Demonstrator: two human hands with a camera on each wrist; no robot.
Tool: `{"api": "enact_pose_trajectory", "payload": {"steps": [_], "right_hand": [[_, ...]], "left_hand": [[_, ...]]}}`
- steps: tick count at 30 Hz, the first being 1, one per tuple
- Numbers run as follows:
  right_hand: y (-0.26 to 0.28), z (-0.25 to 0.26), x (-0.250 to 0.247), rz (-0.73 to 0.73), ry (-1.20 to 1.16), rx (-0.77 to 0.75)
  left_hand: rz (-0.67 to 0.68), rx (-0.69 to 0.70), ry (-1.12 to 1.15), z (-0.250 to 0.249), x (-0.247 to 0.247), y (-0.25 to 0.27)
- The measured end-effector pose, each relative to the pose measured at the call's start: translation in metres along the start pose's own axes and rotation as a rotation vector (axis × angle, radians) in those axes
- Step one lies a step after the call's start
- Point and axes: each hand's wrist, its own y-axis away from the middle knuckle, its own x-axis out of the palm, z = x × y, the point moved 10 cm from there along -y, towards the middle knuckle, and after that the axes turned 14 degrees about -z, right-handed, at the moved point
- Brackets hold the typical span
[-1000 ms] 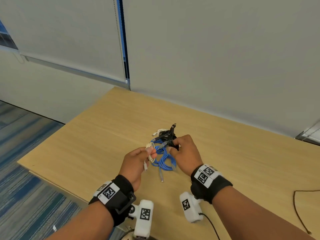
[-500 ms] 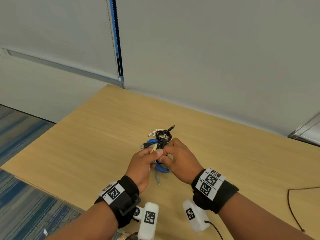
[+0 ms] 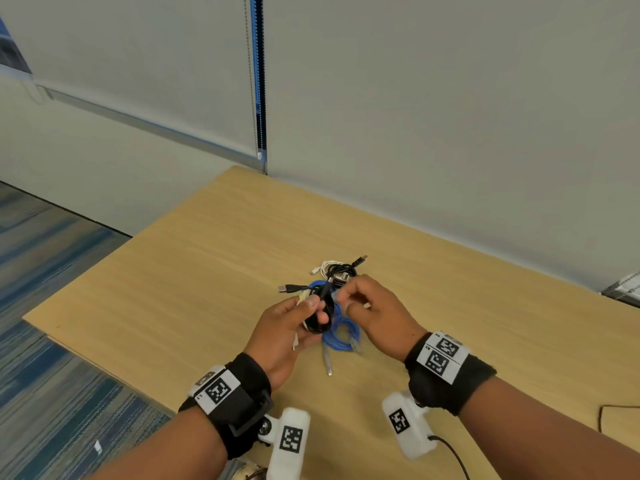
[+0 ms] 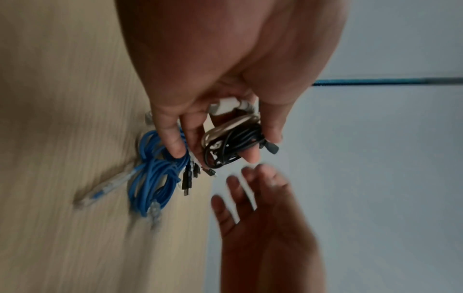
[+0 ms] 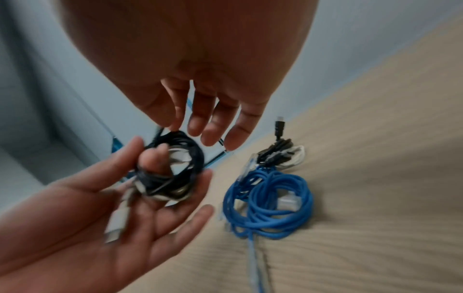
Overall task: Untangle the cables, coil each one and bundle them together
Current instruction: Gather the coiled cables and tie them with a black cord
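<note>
My left hand [image 3: 317,308] grips a small coil of black cable [image 3: 320,320] together with white cable loops, lifted just above the wooden table [image 3: 194,289]. In the left wrist view the black coil [image 4: 233,144] and the white cable [image 4: 225,123] sit between thumb and fingers. My right hand [image 3: 349,303] hovers beside it with its fingers [image 5: 213,123] loose and empty. A blue cable coil [image 3: 341,337] lies on the table under both hands, also visible as the blue coil [image 5: 270,198]. Behind it lies a black-and-white cable pile [image 3: 337,271].
A thin dark cord [image 3: 616,408] lies near the table's right edge. The table's left edge [image 3: 86,344] drops to striped carpet [image 3: 52,393]. A grey wall [image 3: 450,133] stands close behind the table.
The right hand passed the black coil over and let go. The left hand, which pinched only the white cable before, now holds the black coil with it.
</note>
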Motion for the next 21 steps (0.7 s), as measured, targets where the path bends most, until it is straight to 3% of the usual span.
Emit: {"api": "enact_pose_trajectory", "payload": {"steps": [2, 5, 8, 11, 16, 18, 21], "right_hand": [[-0.002, -0.026, 0.003, 0.021, 0.185, 0.055], [0.019, -0.063, 0.032, 0.263, 0.573, 0.050], [0.036, -0.076, 0.049, 0.324, 0.725, -0.002], [0.040, -0.073, 0.039, 0.218, 0.632, 0.012], [0.047, -0.035, 0.002, -0.096, 0.338, -0.042], [0.049, -0.018, -0.001, -0.131, 0.322, -0.095], [0.049, -0.001, 0.009, -0.069, 0.395, -0.147]], "left_hand": [[-0.041, -0.005, 0.056, -0.005, -0.013, -0.002], [-0.065, -0.020, 0.116, -0.007, -0.025, -0.005], [-0.059, -0.016, 0.118, -0.003, -0.029, -0.005], [-0.128, 0.003, 0.089, 0.003, -0.039, -0.004], [-0.197, 0.006, 0.010, 0.014, -0.041, 0.002], [-0.160, -0.022, -0.007, 0.017, -0.029, 0.007], [-0.027, -0.071, 0.008, 0.019, -0.004, 0.017]]}}
